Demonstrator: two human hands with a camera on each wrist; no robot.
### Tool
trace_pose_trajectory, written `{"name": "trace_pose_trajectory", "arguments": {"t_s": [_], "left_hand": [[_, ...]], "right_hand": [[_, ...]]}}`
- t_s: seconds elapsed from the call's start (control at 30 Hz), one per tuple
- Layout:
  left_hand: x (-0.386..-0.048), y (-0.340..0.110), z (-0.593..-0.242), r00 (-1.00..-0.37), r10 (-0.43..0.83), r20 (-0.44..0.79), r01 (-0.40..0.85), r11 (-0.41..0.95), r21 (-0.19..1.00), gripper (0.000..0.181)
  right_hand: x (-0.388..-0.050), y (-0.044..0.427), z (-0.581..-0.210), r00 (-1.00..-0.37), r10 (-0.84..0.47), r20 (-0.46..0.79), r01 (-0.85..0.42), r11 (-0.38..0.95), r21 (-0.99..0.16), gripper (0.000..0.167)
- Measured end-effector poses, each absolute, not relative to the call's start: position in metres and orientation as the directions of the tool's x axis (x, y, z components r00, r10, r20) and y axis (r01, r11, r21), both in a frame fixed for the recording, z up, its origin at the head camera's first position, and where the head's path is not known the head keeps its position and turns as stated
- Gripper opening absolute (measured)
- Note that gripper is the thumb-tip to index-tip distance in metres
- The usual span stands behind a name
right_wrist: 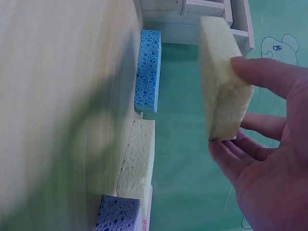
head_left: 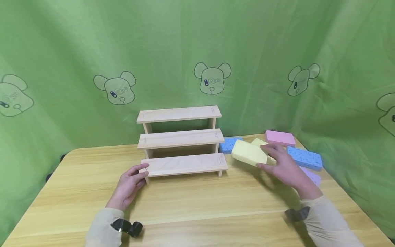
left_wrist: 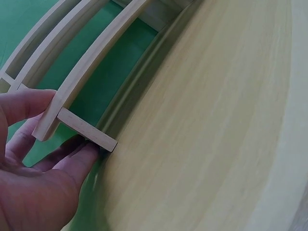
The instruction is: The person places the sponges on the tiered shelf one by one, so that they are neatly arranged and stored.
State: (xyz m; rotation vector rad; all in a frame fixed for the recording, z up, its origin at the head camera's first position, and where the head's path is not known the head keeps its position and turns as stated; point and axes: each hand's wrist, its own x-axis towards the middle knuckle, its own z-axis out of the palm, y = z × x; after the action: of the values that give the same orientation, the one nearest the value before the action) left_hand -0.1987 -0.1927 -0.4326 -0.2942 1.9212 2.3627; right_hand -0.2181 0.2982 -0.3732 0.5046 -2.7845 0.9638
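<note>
A three-step wooden display stand (head_left: 185, 164) stands on the table. At the left end of its lowest step, my left hand (head_left: 128, 187) grips the board, the thumb and fingers lying around its edge in the left wrist view. My right hand (head_left: 285, 168) pinches a pale yellow sponge (head_left: 249, 152) by its right end. The right wrist view has this sponge (right_wrist: 224, 82) held off the table between thumb and fingers. Behind it lies a second yellow sponge (right_wrist: 136, 159), partly hidden in the head view.
Next to the stand's right side lies a blue sponge (head_left: 229, 144). Farther right are a pink sponge (head_left: 280, 138), another blue sponge (head_left: 304, 158) and a purple sponge (head_left: 311, 176), partly covered by my right wrist. A green curtain (head_left: 172, 44) hangs behind the table.
</note>
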Motion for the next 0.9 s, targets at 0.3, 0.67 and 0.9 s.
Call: {"name": "trace_pose_trajectory", "arguments": {"t_s": [0.3,0.67,0.9], "left_hand": [[-0.197,-0.194,-0.432,-0.979,-0.052,-0.199,-0.184,-0.209,0.961,0.038],[-0.198,-0.193,-0.434,-0.978,-0.051,-0.203,-0.188,-0.206,0.96,0.037],[-0.198,-0.194,-0.435,-0.978,-0.058,-0.198,-0.181,-0.219,0.959,0.035]], "right_hand": [[-0.219,0.297,-0.365,-0.919,-0.273,0.285,-0.393,0.693,-0.604,0.072],[-0.217,0.293,-0.356,-0.932,-0.25,0.262,-0.362,0.637,-0.68,0.073],[-0.218,0.287,-0.35,-0.923,-0.256,0.287,-0.384,0.608,-0.694,0.072]]}}
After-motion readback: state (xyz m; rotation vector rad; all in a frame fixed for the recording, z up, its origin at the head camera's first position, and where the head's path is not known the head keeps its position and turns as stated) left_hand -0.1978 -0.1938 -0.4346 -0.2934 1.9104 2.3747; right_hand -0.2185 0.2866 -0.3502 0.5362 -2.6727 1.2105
